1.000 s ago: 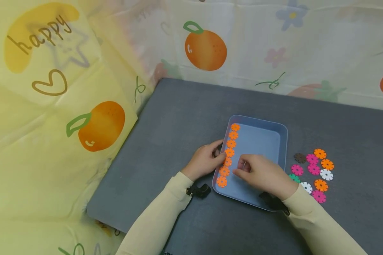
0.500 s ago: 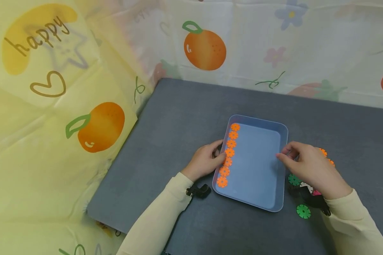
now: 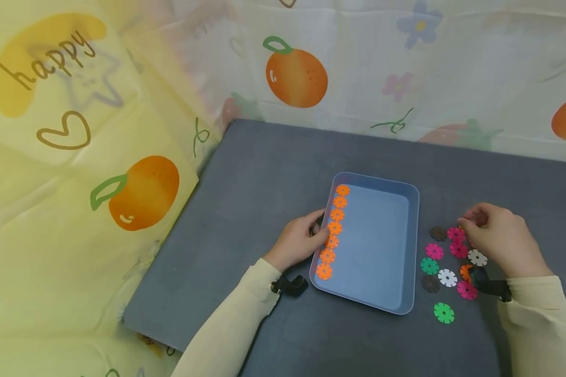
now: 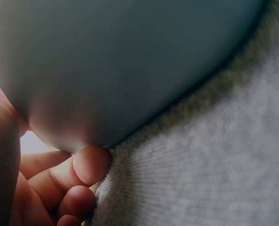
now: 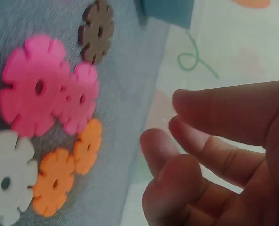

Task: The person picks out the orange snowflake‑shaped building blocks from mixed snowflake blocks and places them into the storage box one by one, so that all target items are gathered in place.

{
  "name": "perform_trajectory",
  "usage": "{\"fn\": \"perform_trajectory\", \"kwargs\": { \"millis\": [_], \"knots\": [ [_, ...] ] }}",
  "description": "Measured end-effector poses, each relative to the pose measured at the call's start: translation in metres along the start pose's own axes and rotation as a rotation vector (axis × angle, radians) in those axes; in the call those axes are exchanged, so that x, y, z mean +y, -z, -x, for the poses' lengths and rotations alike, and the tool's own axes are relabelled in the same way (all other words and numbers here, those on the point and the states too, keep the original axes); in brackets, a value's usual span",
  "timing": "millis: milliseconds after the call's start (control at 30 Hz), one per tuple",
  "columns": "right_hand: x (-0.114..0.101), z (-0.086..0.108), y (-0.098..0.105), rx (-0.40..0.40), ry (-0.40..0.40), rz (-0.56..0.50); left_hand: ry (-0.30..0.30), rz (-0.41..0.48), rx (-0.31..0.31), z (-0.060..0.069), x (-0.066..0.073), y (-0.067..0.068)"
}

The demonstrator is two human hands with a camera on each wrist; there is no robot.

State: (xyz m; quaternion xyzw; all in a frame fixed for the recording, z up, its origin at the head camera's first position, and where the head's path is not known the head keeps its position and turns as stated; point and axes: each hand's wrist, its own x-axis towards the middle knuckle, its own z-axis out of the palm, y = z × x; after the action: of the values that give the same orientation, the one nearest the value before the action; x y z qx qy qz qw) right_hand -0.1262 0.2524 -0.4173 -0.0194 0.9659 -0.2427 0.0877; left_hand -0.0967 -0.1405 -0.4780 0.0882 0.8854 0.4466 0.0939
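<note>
"Head view?"
"Left hand point(image 3: 294, 240) grips the blue rectangular tray point(image 3: 372, 246)."
"Left wrist?"
"Curled fingers point(image 4: 91, 165) touch its edge."
"Right wrist?"
"Right hand point(image 5: 219, 157) has parted, empty fingers; two flat orange notched discs point(image 5: 47, 188) lie apart, leftward there, nearer this hand."
</note>
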Motion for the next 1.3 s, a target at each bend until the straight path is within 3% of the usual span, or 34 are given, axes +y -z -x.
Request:
{"fn": "perform_trajectory", "kwargs": {
  "millis": [133, 233, 500, 967, 1300],
  "knots": [
    [0.005, -0.003, -0.001, 0.001, -0.053, 0.025, -0.008, -0.007, 0.008, 0.001, -0.001, -0.001],
    [0.01, -0.007, -0.001, -0.044, -0.077, 0.041, -0.011, -0.001, 0.011, 0.001, -0.001, -0.001],
    [0.027, -0.015, -0.001, -0.155, -0.022, 0.062, -0.01, 0.016, 0.005, 0.0, 0.0, -0.001],
    [0.026, -0.012, -0.003, -0.092, -0.073, 0.013, 0.001, 0.008, 0.009, 0.0, 0.0, 0.0],
    [0.017, -0.012, 0.0, -0.056, -0.02, 0.012, -0.007, 0.006, 0.012, 0.0, 0.001, -0.001]
  ]
}}
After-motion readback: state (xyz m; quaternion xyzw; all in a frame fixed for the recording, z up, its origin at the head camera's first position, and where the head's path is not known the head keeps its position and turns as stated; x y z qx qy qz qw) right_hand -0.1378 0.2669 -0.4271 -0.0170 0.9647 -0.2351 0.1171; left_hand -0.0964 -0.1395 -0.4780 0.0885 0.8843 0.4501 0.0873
